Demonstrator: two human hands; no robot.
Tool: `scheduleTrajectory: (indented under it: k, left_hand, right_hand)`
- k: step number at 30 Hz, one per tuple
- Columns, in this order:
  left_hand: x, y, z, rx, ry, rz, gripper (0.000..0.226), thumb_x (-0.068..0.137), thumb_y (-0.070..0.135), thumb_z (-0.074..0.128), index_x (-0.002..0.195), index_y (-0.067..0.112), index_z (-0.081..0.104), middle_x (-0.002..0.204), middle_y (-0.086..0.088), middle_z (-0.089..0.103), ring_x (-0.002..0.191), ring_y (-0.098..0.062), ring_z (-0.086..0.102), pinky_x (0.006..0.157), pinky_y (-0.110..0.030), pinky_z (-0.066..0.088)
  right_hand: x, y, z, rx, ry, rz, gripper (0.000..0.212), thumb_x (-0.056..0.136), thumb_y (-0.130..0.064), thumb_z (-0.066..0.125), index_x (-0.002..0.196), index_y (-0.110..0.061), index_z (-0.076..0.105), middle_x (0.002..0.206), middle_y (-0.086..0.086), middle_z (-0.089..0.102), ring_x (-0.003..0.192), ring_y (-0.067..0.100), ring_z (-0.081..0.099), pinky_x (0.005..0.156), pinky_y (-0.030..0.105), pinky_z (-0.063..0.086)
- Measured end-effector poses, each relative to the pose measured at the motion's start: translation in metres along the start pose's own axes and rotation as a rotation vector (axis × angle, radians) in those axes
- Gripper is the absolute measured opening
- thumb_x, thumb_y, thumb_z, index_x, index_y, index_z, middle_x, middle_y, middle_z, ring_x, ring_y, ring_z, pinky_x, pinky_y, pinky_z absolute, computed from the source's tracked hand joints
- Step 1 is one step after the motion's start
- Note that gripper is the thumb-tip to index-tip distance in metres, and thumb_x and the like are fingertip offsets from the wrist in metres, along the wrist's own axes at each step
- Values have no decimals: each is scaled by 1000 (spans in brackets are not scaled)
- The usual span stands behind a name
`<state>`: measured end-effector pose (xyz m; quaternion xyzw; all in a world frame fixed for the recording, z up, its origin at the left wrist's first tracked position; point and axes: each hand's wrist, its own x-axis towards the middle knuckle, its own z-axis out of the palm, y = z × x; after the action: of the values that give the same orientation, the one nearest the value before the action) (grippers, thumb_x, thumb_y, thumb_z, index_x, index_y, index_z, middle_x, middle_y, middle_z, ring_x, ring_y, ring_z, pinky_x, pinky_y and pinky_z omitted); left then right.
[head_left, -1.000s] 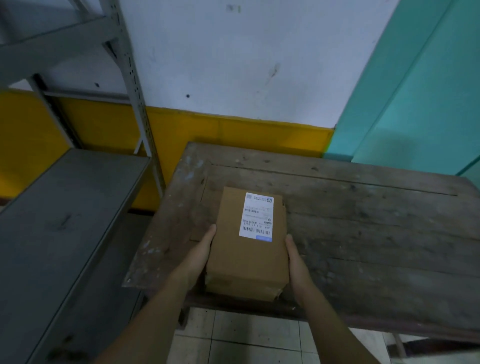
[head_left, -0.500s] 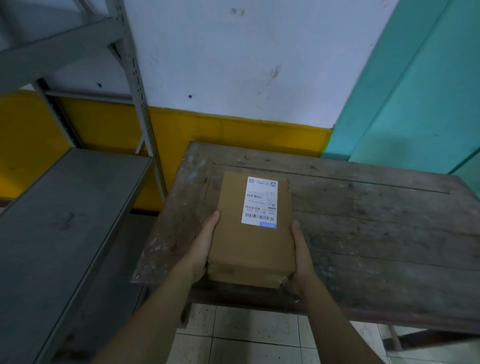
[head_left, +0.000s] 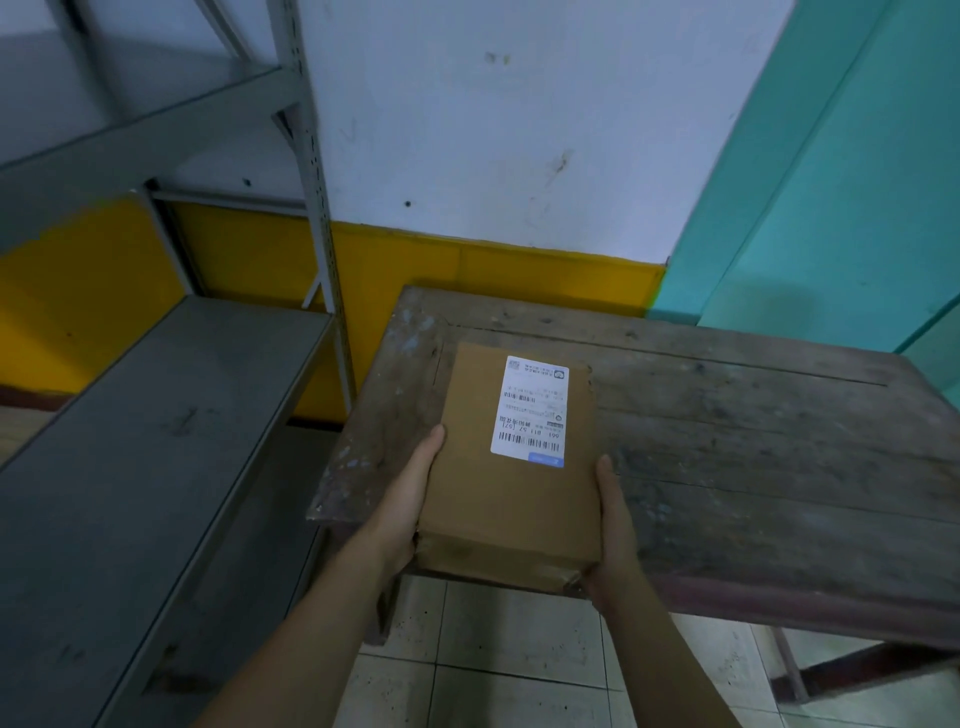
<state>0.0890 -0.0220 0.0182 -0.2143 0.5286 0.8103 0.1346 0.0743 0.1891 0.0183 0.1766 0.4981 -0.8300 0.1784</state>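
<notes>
A brown cardboard box (head_left: 485, 499) with a white shipping label (head_left: 531, 411) on top is held over the near left part of a worn wooden table (head_left: 737, 447). My left hand (head_left: 410, 499) grips its left side with the thumb along the top edge. My right hand (head_left: 613, 530) grips the right side near the front corner. The box's near end sticks out past the table's front edge. Whether its underside touches the table I cannot tell.
A grey metal shelving rack (head_left: 130, 447) stands to the left, its upright post (head_left: 319, 208) close to the table's left corner. A white and yellow wall runs behind, a teal panel (head_left: 831, 182) at right. Tiled floor (head_left: 498, 654) lies below.
The box has moved slightly farther over the table, with both hands still on its sides. The view has shifted a little.
</notes>
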Motion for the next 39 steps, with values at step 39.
scheduleTrajectory:
  k: [39]
  left_hand:
    - [-450,-178,-65,-164,453,288,51,102,59,39,135,29,64,121,-1,75,112,-19,72,94,-36,51]
  right_hand:
    - [-350,152,9,-234,-532,120,58,105,-53,32,111,-25,82,124,9,74,109,22,73,86,38,57]
